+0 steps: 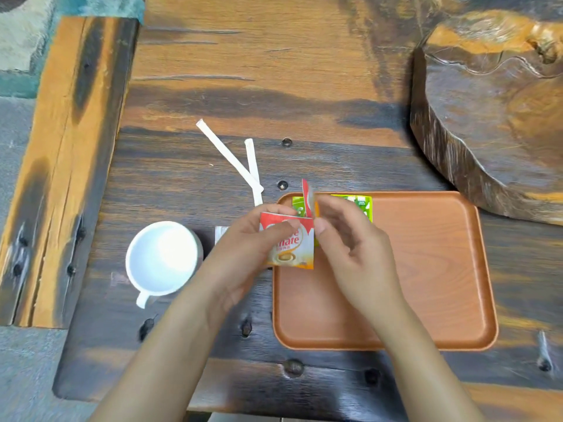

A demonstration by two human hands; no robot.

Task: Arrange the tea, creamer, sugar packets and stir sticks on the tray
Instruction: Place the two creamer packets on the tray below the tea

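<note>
An orange-brown tray (426, 269) lies on the dark wooden table. My left hand (243, 254) pinches a red and white creamer packet (292, 245) over the tray's left edge. My right hand (350, 242) holds a second creamer packet (307, 196) edge-on, upright beside the first. Green tea packets (359, 205) lie in the tray's far left corner, partly hidden by my right hand. Two paper-wrapped stir sticks (240, 166) lie crossed on the table beyond the tray's left corner. A white sugar packet (221, 234) peeks out behind my left hand.
A white cup (163, 258) stands on the table left of the tray, handle toward me. A large slab of carved wood (493, 111) rises at the far right. A lighter wooden beam (61, 162) runs along the left side.
</note>
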